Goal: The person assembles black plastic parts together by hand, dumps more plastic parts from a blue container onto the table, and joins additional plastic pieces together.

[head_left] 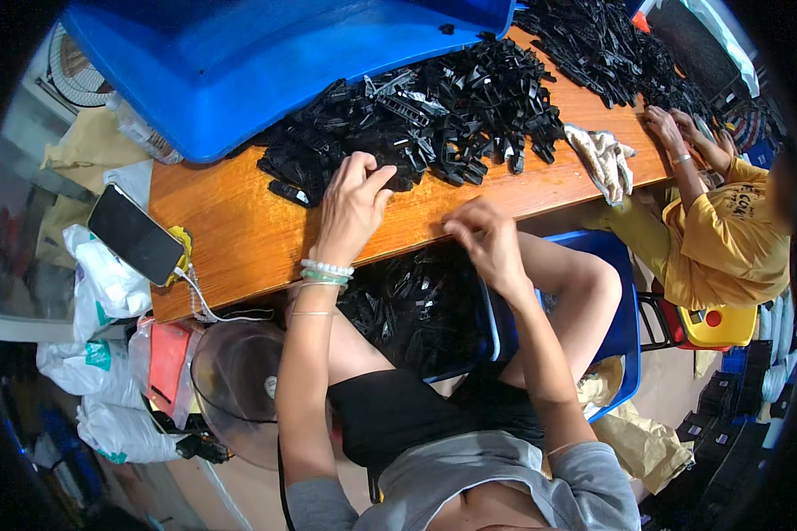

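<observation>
My left hand (352, 205) is at the near edge of a heap of small black plastic parts (478, 106), which look like clips, on the wooden table (230, 239). Its fingers are curled together, and whatever they hold is hidden. White and green bead bracelets circle that wrist. Farther right, my right hand (489, 237) is over the table's front edge, with fingers bent and smeared by motion; I cannot make out anything in it. Below the table edge, between my legs, a blue-rimmed bin (490, 323) contains more black parts (407, 301).
A large blue tub (230, 80) lies tipped behind the heap. At the table's left end stands a phone (133, 234) with a white cable. A crumpled cloth (604, 159) lies to the right. Beyond it, a co-worker in a yellow shirt (726, 234) handles another black heap (593, 53).
</observation>
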